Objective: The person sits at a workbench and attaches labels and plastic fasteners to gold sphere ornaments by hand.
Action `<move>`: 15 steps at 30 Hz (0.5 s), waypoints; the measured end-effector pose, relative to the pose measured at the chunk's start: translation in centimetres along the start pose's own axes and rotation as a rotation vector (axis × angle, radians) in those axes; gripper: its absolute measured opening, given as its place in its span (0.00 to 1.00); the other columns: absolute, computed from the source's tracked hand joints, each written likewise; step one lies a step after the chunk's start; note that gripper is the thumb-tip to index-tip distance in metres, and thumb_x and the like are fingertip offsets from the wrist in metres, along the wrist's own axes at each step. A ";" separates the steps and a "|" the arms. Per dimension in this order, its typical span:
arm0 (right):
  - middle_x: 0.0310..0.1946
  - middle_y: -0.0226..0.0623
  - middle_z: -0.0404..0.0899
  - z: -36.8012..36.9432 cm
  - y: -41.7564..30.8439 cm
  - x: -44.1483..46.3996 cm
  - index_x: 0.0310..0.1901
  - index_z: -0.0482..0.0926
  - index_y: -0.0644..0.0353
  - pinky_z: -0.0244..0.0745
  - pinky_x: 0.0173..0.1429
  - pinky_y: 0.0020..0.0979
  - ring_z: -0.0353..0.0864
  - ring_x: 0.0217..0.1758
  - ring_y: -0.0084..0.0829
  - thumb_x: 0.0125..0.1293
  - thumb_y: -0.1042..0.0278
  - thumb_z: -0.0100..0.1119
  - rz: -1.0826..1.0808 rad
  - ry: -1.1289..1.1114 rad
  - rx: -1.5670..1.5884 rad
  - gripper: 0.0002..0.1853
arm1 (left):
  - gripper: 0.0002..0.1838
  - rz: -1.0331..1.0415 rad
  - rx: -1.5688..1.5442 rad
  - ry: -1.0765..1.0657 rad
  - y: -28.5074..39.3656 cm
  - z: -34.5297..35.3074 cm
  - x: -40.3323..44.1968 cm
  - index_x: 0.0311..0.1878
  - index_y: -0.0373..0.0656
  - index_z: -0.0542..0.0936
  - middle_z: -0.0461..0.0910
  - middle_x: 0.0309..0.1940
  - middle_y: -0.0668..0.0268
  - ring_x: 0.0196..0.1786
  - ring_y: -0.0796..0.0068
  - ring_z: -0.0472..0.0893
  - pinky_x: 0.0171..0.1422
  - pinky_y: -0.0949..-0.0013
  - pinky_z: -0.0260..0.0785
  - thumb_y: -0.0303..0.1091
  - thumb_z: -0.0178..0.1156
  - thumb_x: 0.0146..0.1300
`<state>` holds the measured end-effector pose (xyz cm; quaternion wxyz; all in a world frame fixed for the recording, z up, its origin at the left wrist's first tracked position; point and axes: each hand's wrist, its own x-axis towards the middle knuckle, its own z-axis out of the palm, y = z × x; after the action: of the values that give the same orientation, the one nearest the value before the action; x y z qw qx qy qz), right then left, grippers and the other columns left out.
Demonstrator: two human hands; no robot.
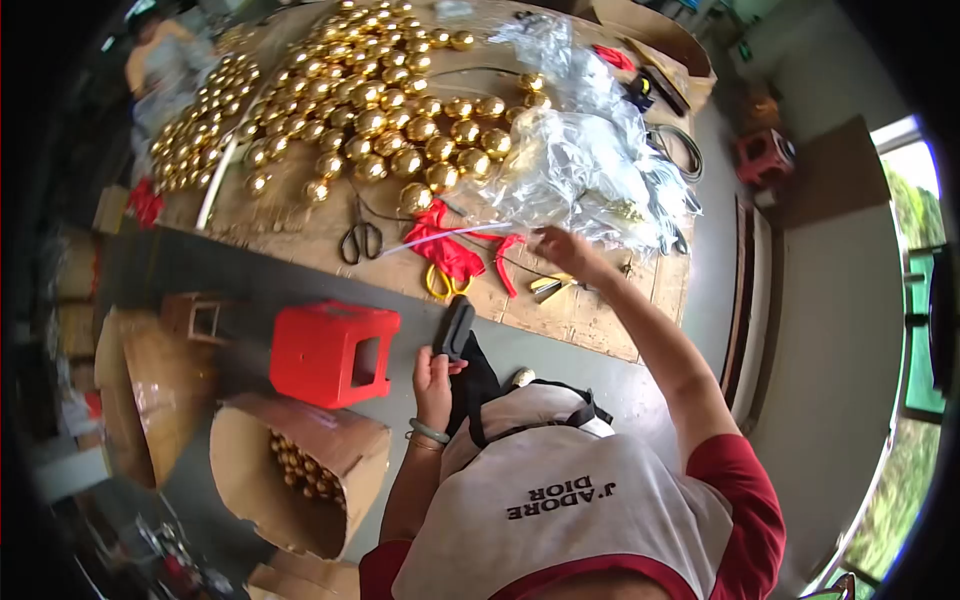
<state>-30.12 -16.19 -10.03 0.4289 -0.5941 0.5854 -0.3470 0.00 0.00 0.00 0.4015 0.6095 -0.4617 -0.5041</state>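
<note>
Over the counter [610, 325], the right hand [562, 251] curls its fingers, grip unclear, near clear plastic [585, 170]; the left hand [434, 385] grips a dark object [457, 328].

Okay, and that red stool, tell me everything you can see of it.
The stool is bright red, boxy and fairly shiny, apparently moulded plastic, with a large cutout in the side facing right in the picture. It seems to stand upright on the grey floor, near the table. An open cardboard box lies close by; whether they touch is unclear. No hand touches it.
</note>
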 end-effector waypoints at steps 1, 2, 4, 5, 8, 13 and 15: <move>0.37 0.44 0.81 -0.6 -0.4 -0.9 0.56 0.73 0.59 0.78 0.45 0.34 0.81 0.38 0.37 0.57 0.51 0.68 0.025 0.011 -0.002 0.29 | 0.07 -0.021 0.003 0.007 0.6 0.0 0.2 0.42 0.39 0.70 0.78 0.32 0.65 0.34 0.76 0.82 0.40 0.74 0.73 0.31 0.45 0.71; 0.36 0.45 0.80 -2.2 -0.6 -0.9 0.53 0.74 0.61 0.78 0.43 0.35 0.81 0.37 0.38 0.55 0.49 0.69 0.052 0.144 -0.131 0.30 | 0.08 -0.052 -0.059 0.000 0.5 0.1 0.3 0.41 0.39 0.70 0.78 0.32 0.65 0.33 0.76 0.81 0.40 0.74 0.72 0.32 0.44 0.72; 0.46 0.47 0.74 -16.2 3.7 4.8 0.58 0.70 0.57 0.74 0.52 0.39 0.77 0.48 0.42 0.50 0.48 0.72 0.061 0.317 -0.613 0.36 | 0.07 -0.134 -0.395 -0.119 -3.5 12.6 8.5 0.42 0.40 0.70 0.79 0.33 0.64 0.34 0.75 0.81 0.41 0.74 0.72 0.33 0.45 0.72; 0.50 0.46 0.71 -16.3 3.0 6.2 0.60 0.67 0.55 0.72 0.55 0.41 0.74 0.53 0.43 0.47 0.47 0.73 0.088 0.405 -0.716 0.40 | 0.07 -0.165 -0.449 -0.146 -3.3 12.4 10.3 0.43 0.40 0.70 0.79 0.33 0.64 0.35 0.75 0.81 0.42 0.74 0.71 0.33 0.45 0.72; 0.55 0.44 0.67 -16.9 2.7 10.9 0.65 0.61 0.50 0.66 0.60 0.44 0.67 0.59 0.44 0.42 0.44 0.75 0.317 0.477 -0.865 0.49 | 0.07 -0.225 -0.559 -0.235 -2.2 12.5 15.8 0.44 0.41 0.70 0.79 0.34 0.64 0.36 0.75 0.81 0.44 0.74 0.70 0.34 0.46 0.72; 0.55 0.41 0.67 -15.8 5.4 14.8 0.67 0.58 0.46 0.63 0.60 0.46 0.65 0.61 0.43 0.39 0.41 0.75 0.425 0.543 -0.900 0.53 | 0.07 -0.271 -0.518 -0.411 -0.1 13.9 22.7 0.47 0.42 0.70 0.78 0.38 0.65 0.40 0.75 0.79 0.47 0.71 0.68 0.33 0.46 0.72; 0.56 0.40 0.66 -15.7 6.2 15.5 0.68 0.57 0.45 0.63 0.60 0.46 0.64 0.62 0.42 0.40 0.44 0.75 0.468 0.432 -0.921 0.52 | 0.08 -0.283 -0.540 -0.462 0.5 15.3 24.7 0.49 0.42 0.71 0.78 0.39 0.66 0.40 0.76 0.78 0.47 0.72 0.68 0.33 0.46 0.72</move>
<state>-45.78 -32.85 -10.97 0.0610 -0.4898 0.8673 -0.0647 -13.50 -24.38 -8.11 0.3596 0.4097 -0.3019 -0.7821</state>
